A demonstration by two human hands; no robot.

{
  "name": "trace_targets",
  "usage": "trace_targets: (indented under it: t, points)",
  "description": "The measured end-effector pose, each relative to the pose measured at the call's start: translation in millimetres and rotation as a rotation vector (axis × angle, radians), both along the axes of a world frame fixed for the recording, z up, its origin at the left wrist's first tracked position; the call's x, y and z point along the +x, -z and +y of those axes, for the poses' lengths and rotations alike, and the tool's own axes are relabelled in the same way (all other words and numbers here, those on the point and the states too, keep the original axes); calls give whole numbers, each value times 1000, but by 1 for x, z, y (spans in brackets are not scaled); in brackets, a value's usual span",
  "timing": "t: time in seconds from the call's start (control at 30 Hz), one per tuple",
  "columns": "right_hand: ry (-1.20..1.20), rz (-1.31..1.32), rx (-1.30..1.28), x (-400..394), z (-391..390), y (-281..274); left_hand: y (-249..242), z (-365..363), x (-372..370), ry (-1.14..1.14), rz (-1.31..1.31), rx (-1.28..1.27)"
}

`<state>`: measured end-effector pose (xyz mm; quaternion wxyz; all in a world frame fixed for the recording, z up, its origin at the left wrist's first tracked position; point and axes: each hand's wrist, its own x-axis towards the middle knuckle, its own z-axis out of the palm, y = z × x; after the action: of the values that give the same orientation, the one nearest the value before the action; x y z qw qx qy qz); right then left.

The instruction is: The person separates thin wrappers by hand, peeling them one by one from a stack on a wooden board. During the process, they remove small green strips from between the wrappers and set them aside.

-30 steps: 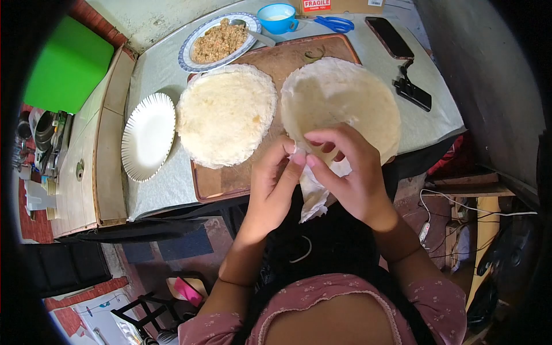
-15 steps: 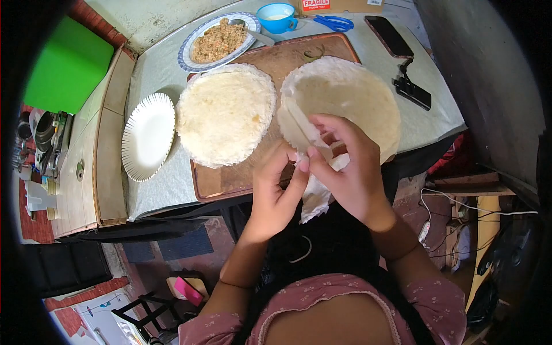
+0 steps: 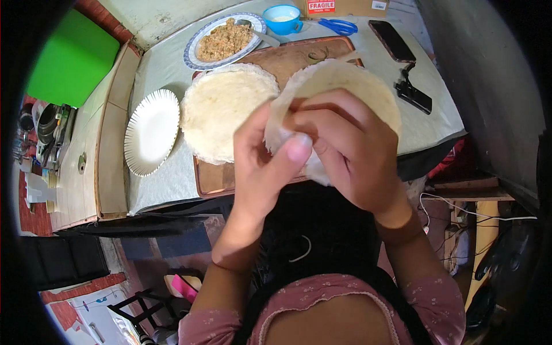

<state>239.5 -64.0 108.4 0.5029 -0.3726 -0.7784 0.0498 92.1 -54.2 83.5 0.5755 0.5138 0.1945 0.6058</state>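
Between my two hands, above the board's front part, is a thin, translucent spring roll wrapper (image 3: 278, 118). My left hand (image 3: 261, 158) pinches its edge, thumb toward me. My right hand (image 3: 351, 146) has its fingers curled round the same sheet, close against the left; the fingertips are partly hidden. Behind my right hand lies a round stack of wrappers (image 3: 368, 86), partly covered by it. Another round stack of wrappers (image 3: 221, 109) rests to the left on the wooden board (image 3: 276, 60), its right edge behind my left hand.
A blue-rimmed plate of minced filling (image 3: 224, 43) with a spoon stands at the back. Nearby are a blue cup (image 3: 282, 22), blue-handled scissors (image 3: 339, 26) and a phone (image 3: 392, 40). An oval white paper plate (image 3: 152, 132) sits left of the board.
Both hands have risen toward the camera and drawn closer together, with the wrapper still between them. Its dangling lower end is now mostly hidden. The view has shifted slightly.
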Motion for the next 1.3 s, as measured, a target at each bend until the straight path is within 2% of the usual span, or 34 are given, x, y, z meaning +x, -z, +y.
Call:
trace_targets:
  t: [0.13, 0.23, 0.27, 0.33, 0.37, 0.47, 0.5, 0.6, 0.73, 0.83, 0.93, 1.03, 1.13, 1.23, 1.3]
  points:
    - [-3, -210, 176, 7, 4, -24, -4, 6, 18, 57, -215, -30]
    - [-42, -327, 55, 17, 11, -5, 38, -9, 27, 172, -359, -337]
    - [-44, -371, -8, 21, 12, 4, 46, -11, 26, 199, -240, -413]
    - [-8, -452, -312, 32, 6, 33, 63, -10, 16, 280, 58, -488]
    - [-16, -410, -321, 36, 4, 49, 69, -9, 7, 325, 237, -493]
    - [-39, -301, -348, 38, -2, 73, 64, -12, -7, 251, 549, -478]
    - [-38, -277, -348, 37, -3, 70, 61, -13, -4, 113, 553, -462]
    - [-12, -107, -400, 30, -2, 72, 63, -4, -16, 12, 847, -243]
    - [67, 45, -480, 25, 0, 77, 57, -9, -16, -7, 700, -426]
    - [237, 250, -640, 22, 1, 83, 58, -9, -19, 46, 714, -468]
    - [249, 195, -627, 18, -3, 84, 62, -8, -22, 15, 822, -386]
    - [195, 125, -618, 16, -4, 76, 43, -3, -17, -252, 1066, -93]
    - [145, 142, -525, 7, -3, 74, 40, 2, -13, -306, 1006, -28]
    - [99, 148, -317, -3, 5, 77, 59, 9, -16, -369, 953, 156]
    - [75, 111, -374, 0, 5, 79, 58, 6, -17, -387, 1046, 184]
